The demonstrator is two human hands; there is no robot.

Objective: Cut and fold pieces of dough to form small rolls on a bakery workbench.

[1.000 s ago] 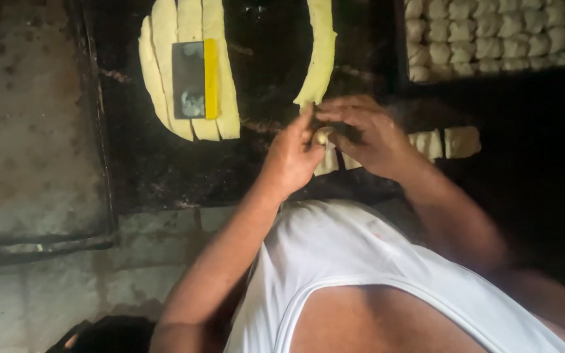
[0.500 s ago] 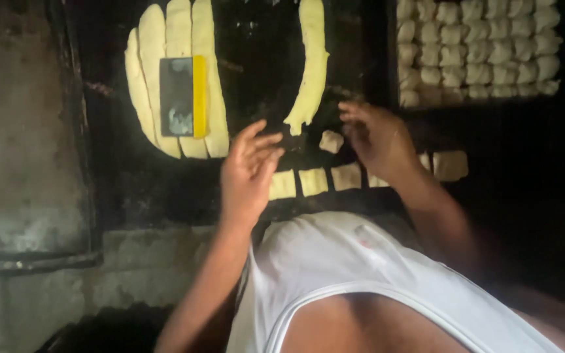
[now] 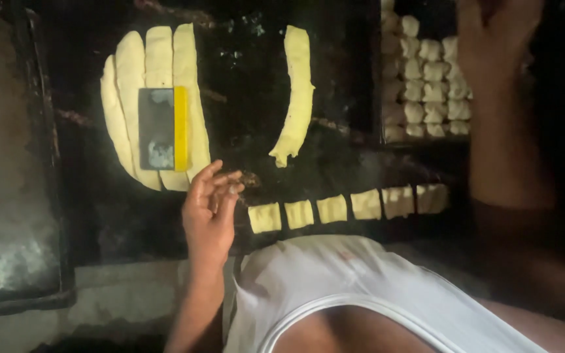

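Fingers (image 3: 220, 189) curl empty above dark work surface (image 3: 243, 72) beside empty tray (image 3: 8, 196).

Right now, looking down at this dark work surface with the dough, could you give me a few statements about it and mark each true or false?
1. A dark flat scraper with a yellow edge lies on the group of pale dough strips. True.
2. The left hand grips the scraper. False: it is open, below the scraper, holding nothing.
3. Small square dough pieces lie in a row near the person's white shirt. True.
4. The right hand rests on the single curved dough strip. False: it is up over the tray of small dough lumps.
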